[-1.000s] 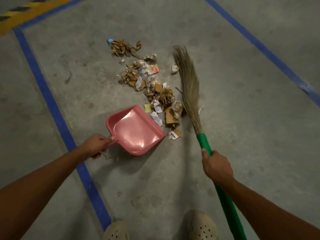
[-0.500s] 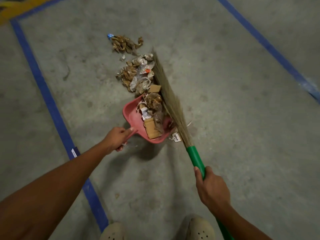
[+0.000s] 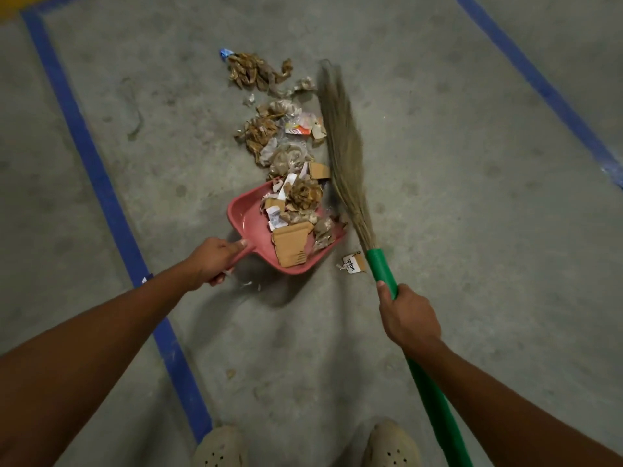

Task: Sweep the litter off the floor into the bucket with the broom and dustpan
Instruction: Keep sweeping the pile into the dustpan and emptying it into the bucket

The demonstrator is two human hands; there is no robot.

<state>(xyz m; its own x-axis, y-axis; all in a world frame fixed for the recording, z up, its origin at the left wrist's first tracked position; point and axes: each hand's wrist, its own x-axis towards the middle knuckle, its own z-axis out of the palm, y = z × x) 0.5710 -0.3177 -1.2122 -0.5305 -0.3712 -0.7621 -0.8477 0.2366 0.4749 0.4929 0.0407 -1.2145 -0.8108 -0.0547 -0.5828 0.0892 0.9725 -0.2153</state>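
**Two hands at work, a pan part-filled**

Both hands were occupied. The left hand had its fingers curled round the handle of a pink plastic dustpan, with the thumb laid along the top. The pan's mouth faced the trail of brown and white paper litter on the grey concrete floor. Whether the pan's rear edge touched the floor could not be told.

Inside the pan lay a flat piece of brown cardboard, crumpled brown paper and some white scraps. More scraps stretched away from its mouth.

The right hand was wrapped tight round the green handle of a tan grass broom, a little below the bristles. Those bristles lay along the right edge of the trail, touching it.

A small white printed tag lay on the floor between the pan and the green handle. A blue tape line ran along the left and passed under the left forearm. Two beige perforated shoes showed at the bottom edge.
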